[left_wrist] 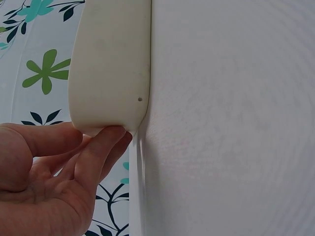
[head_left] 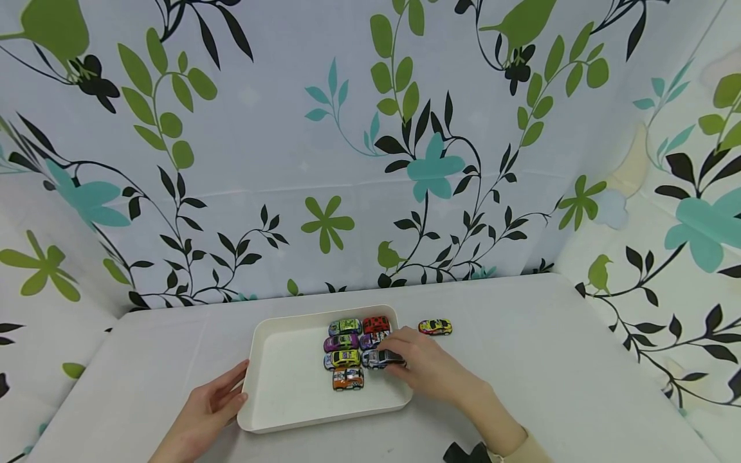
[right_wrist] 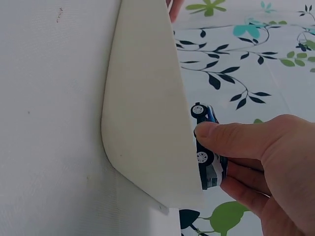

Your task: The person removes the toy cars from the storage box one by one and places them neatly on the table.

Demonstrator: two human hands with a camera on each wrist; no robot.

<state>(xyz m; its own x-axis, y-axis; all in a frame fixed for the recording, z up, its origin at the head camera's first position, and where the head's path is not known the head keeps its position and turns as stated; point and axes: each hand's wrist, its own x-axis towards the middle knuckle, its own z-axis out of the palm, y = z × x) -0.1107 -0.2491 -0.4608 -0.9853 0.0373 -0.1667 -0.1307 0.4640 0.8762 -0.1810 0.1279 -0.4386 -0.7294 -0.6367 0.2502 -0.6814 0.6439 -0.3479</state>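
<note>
A white rectangular tray [head_left: 289,373] lies on the table. In its right half sit several small toy cars, among them a green one [head_left: 345,326], a red one [head_left: 375,324], a purple one [head_left: 341,343], a yellow one [head_left: 341,359] and an orange one [head_left: 348,379]. My right hand [head_left: 431,366] pinches a silver-and-black toy car [right_wrist: 212,169] between thumb and fingers, inside the tray's right side. With its fingertips and thumb, my left hand [head_left: 205,408] touches the outside of the tray's left wall. The fingers look mostly straight.
One yellow-and-red toy car [head_left: 435,326] stands on the white table [head_left: 521,360], to the right of the tray. Behind the table hangs a leaf-patterned cloth [head_left: 260,161]. A black object [head_left: 466,453] shows at the bottom edge, by the right sleeve.
</note>
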